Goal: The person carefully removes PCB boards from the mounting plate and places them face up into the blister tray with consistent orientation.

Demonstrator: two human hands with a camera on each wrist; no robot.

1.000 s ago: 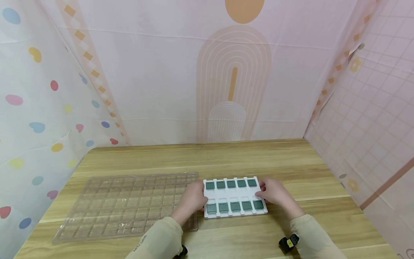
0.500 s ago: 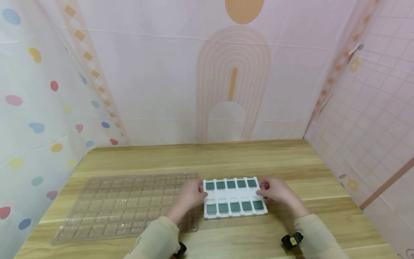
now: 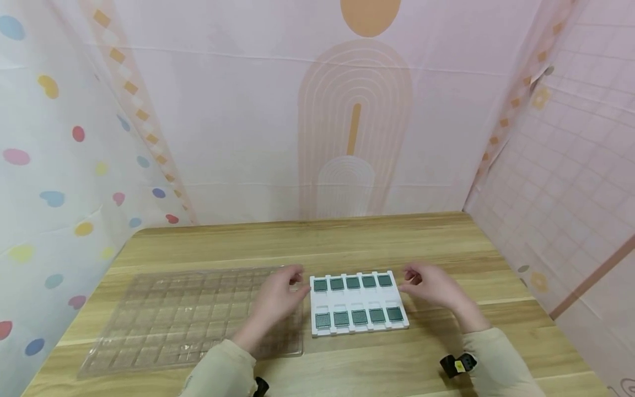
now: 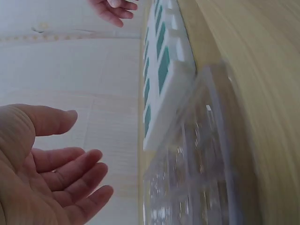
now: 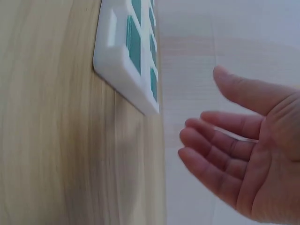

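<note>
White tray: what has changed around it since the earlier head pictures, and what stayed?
The left hand let go of the white tray and moved left; the right hand let go and moved right. The green squares, white tray and clear tray stayed put.

Soft, fairly bright, even light fills the head view, its source out of frame. Below the right grip (image 3: 432,285), a faint, loose-edged shadow falls on the worktop (image 3: 362,366). Small white glints speckle the clear tray (image 3: 173,322) beside the left grip (image 3: 278,295). In the wrist views, the backdrop (image 4: 70,75) behind each grip looks pale and washed out, the worktop's grain smears, and the white tray (image 5: 119,70) near the right grip is blurred.
</note>
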